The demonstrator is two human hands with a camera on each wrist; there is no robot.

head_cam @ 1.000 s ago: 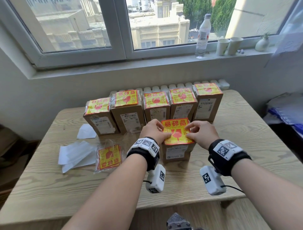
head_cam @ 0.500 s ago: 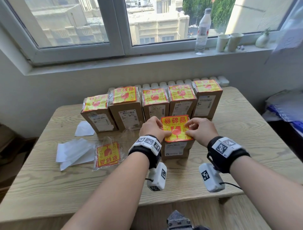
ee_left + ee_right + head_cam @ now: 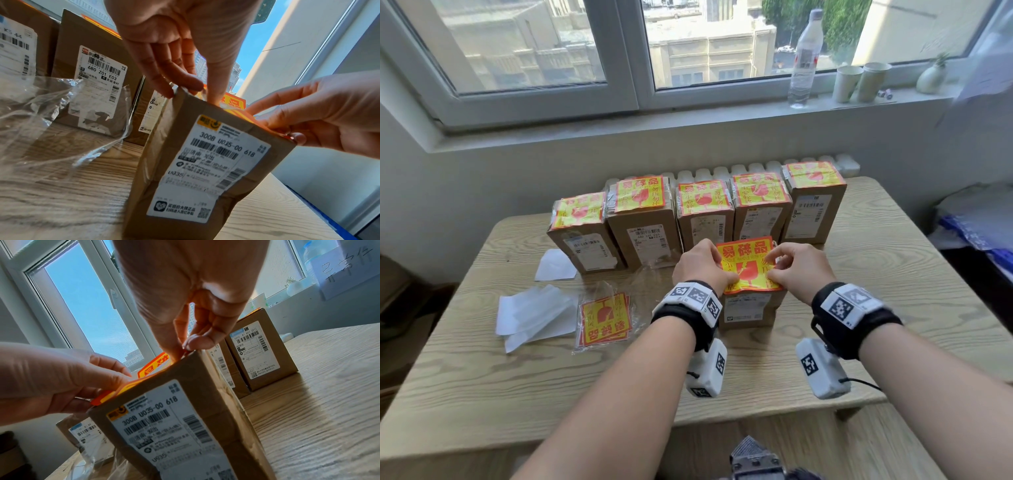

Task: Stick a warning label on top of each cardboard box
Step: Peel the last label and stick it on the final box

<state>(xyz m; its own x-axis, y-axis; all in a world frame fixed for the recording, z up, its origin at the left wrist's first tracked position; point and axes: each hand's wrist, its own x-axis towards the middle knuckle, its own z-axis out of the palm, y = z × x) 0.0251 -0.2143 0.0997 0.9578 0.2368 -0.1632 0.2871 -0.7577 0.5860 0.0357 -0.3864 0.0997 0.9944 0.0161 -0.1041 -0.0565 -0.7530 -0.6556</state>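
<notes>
A pale wooden surface [image 3: 893, 308] stands under a window, a row of five labelled boxes [image 3: 643, 219] along its far edge. Just in front of that row stands the cardboard box [image 3: 748, 308], bare wood around its near side. Both hands, left hand [image 3: 698, 265] and right hand [image 3: 801, 270], pinch the warning label [image 3: 748, 263] atop it. The wrist views show its far edge lifted off the box top.

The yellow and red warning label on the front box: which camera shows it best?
The head view. It looks down on the warning label, so its print and both hands pinching its edges show. The left wrist view catches only an orange strip above the front box; the right wrist view shows just a raised corner.
</notes>
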